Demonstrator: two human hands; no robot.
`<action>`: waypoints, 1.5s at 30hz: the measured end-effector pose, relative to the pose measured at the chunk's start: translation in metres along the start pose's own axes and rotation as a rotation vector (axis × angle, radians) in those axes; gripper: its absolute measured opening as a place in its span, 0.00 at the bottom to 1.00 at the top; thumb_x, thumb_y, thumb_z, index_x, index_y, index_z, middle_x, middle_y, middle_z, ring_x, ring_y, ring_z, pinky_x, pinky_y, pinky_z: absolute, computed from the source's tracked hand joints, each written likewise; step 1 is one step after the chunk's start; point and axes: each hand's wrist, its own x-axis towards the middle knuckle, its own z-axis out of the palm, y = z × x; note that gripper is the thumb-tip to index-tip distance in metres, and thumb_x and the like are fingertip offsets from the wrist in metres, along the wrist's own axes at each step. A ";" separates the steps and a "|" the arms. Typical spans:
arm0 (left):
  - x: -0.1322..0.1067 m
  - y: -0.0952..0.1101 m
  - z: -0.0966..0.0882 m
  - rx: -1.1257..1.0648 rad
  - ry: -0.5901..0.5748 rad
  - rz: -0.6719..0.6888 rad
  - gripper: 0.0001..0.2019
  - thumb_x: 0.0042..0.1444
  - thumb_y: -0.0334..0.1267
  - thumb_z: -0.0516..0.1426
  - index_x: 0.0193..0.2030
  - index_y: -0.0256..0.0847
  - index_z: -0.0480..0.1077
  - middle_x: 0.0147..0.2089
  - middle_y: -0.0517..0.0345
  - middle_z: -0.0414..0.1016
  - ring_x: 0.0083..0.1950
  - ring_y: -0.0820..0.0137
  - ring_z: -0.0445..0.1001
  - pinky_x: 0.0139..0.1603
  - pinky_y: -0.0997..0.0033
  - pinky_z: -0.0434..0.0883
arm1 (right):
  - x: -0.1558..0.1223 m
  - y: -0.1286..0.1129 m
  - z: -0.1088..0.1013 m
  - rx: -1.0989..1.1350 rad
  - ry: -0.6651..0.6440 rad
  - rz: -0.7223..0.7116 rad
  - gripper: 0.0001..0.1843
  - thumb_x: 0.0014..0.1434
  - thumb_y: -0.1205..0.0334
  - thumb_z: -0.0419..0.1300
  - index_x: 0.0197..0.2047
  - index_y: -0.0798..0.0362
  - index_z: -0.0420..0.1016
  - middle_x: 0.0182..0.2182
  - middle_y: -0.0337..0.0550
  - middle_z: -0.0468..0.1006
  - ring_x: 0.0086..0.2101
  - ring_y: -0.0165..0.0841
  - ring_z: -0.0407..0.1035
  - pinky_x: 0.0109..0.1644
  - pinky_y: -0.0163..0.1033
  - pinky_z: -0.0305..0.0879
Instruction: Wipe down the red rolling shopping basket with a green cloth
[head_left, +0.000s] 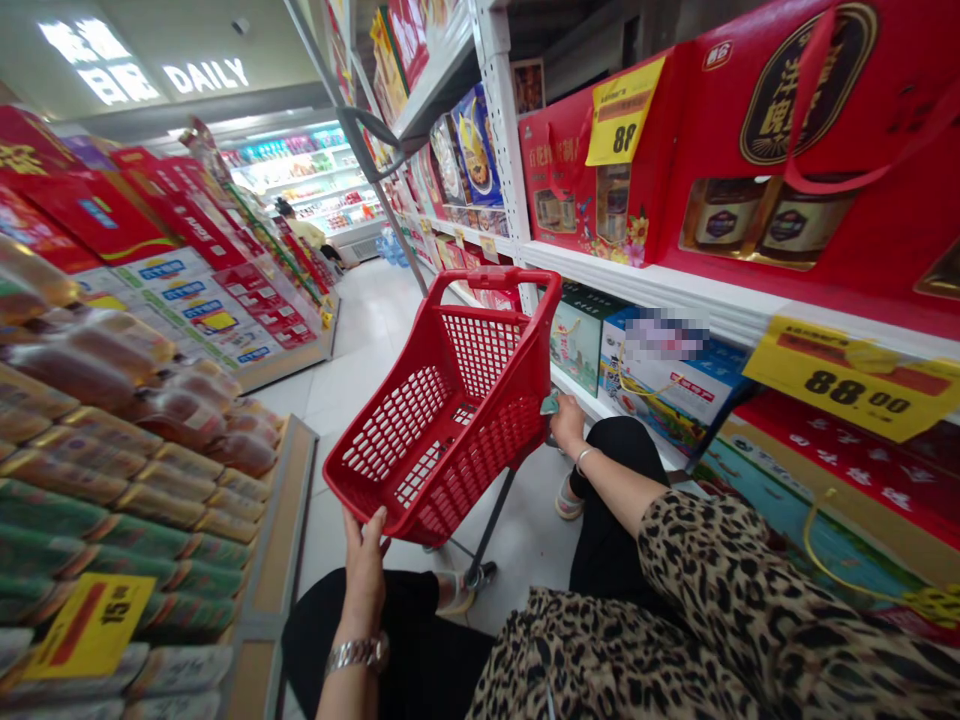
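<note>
The left hand (pixel 365 572) curls shut around the rim of a red shopping basket (pixel 450 420); the right hand (pixel 568 420) touches its side by a small teal thing (pixel 550 405), its grip hidden.

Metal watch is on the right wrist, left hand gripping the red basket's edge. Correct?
No: the metal watch is on the left wrist, not the right; the head view shows it. The rest stands: the left hand grips the edge of the red plastic basket.
</note>
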 end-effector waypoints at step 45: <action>0.003 -0.012 0.002 -0.054 -0.014 0.113 0.41 0.54 0.49 0.64 0.74 0.55 0.58 0.72 0.54 0.67 0.68 0.57 0.69 0.67 0.57 0.68 | -0.126 -0.036 -0.019 -0.201 -0.507 -0.900 0.17 0.66 0.75 0.54 0.45 0.49 0.82 0.52 0.47 0.82 0.51 0.40 0.70 0.57 0.47 0.62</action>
